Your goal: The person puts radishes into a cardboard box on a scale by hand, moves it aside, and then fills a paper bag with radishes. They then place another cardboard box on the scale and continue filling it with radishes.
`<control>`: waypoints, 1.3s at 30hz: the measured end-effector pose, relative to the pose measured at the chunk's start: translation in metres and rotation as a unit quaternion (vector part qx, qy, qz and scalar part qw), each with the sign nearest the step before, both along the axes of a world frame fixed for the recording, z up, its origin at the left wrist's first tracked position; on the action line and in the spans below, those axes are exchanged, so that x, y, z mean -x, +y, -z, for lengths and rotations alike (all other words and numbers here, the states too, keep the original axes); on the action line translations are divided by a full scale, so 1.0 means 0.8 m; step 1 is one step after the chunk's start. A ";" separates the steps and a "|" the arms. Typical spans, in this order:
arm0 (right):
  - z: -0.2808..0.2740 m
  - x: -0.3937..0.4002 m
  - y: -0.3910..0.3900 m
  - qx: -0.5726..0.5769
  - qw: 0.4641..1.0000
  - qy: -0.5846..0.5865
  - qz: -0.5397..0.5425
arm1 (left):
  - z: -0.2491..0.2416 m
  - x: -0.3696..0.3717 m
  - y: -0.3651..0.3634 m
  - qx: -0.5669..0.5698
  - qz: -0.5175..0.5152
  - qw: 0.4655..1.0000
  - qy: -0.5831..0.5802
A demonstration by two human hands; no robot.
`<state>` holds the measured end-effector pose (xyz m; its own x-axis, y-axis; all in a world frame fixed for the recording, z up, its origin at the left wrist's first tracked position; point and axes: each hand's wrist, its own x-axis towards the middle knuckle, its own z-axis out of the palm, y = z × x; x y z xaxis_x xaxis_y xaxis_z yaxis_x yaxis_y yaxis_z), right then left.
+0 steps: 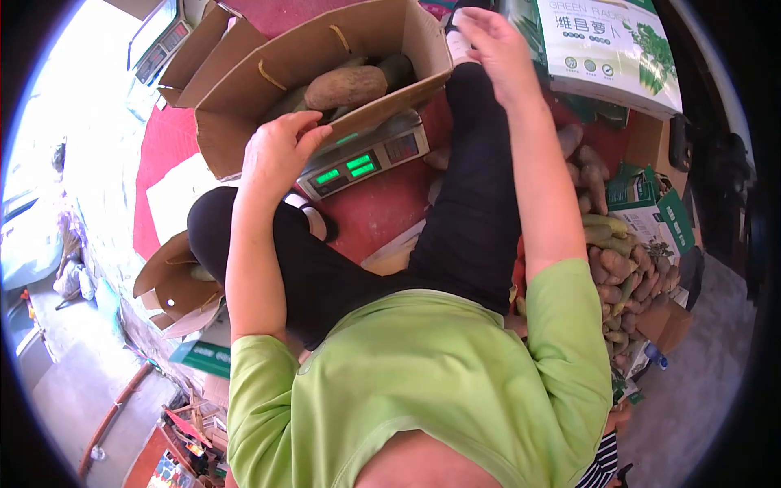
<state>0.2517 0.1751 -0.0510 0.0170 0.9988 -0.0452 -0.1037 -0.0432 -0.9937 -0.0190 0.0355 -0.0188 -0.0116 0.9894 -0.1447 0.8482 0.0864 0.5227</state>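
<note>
An upright cardboard carton with yellow cord handles sits on a digital scale, whose digits glow green. Inside lie a large brown root vegetable and several dark green ones, partly hidden by the front wall. My left hand is at the carton's near edge, fingers spread over the rim, holding nothing. By the carton's right end, my right hand hovers near my black-trousered knee, its fingers loosely bent and apart with nothing in them.
A white and green printed radish box stands at the upper right. Below it is a heap of brown and green root vegetables. Another open carton is by my left leg; a second scale stands at the upper left.
</note>
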 end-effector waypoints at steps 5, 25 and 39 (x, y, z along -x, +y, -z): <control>0.066 0.034 0.021 0.020 0.992 -0.105 -0.067 | -0.004 0.005 -0.002 -0.004 -0.031 0.999 -0.019; 0.072 0.038 0.014 0.035 0.997 -0.054 -0.042 | -0.014 0.169 -0.006 -0.091 -0.253 0.951 -0.151; 0.064 0.036 0.023 -0.006 0.917 -0.398 -0.029 | 0.017 0.173 0.004 0.054 -0.239 0.969 -0.040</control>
